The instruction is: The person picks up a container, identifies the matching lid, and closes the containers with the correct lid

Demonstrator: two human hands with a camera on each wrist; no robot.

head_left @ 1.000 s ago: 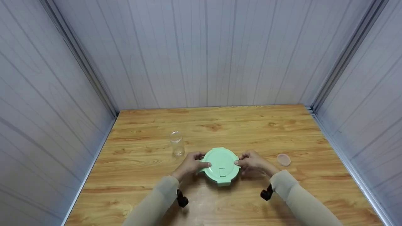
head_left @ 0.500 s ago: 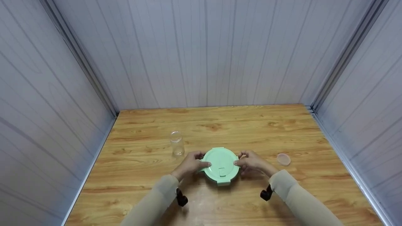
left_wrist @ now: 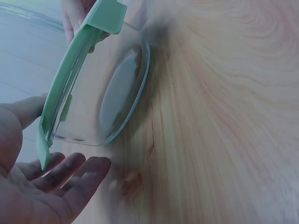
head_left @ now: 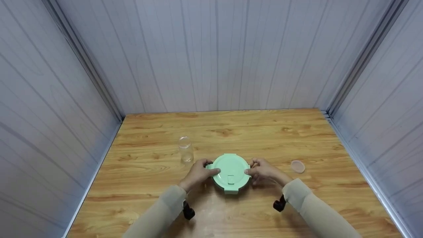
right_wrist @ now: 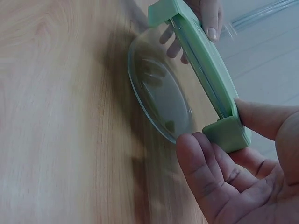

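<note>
A round glass food container with a pale green lid (head_left: 230,170) stands on the wooden table between both hands. In the left wrist view its clear glass bowl (left_wrist: 122,91) shows beneath the lid. My left hand (head_left: 198,173) has its thumb on the lid's left edge, its fingers below the left latch (left_wrist: 43,148), which slants outward. At the opposite side, my right hand (head_left: 264,171) rests its thumb on the lid and curls its fingers around the right latch (right_wrist: 227,134). That latch hangs down along the rim. The bowl looks empty.
A clear, upright cylindrical jar (head_left: 186,150) stands behind the left hand. A small translucent disc (head_left: 297,166) lies flat to the right of the right hand. Pale panel walls (head_left: 211,59) enclose the table (head_left: 158,129) at the back and both sides.
The container has turned slightly clockwise as seen from above, its front latch shifting left. Its left latch now shows farther back, beside the left index finger. Both hands stay nearly in place.
</note>
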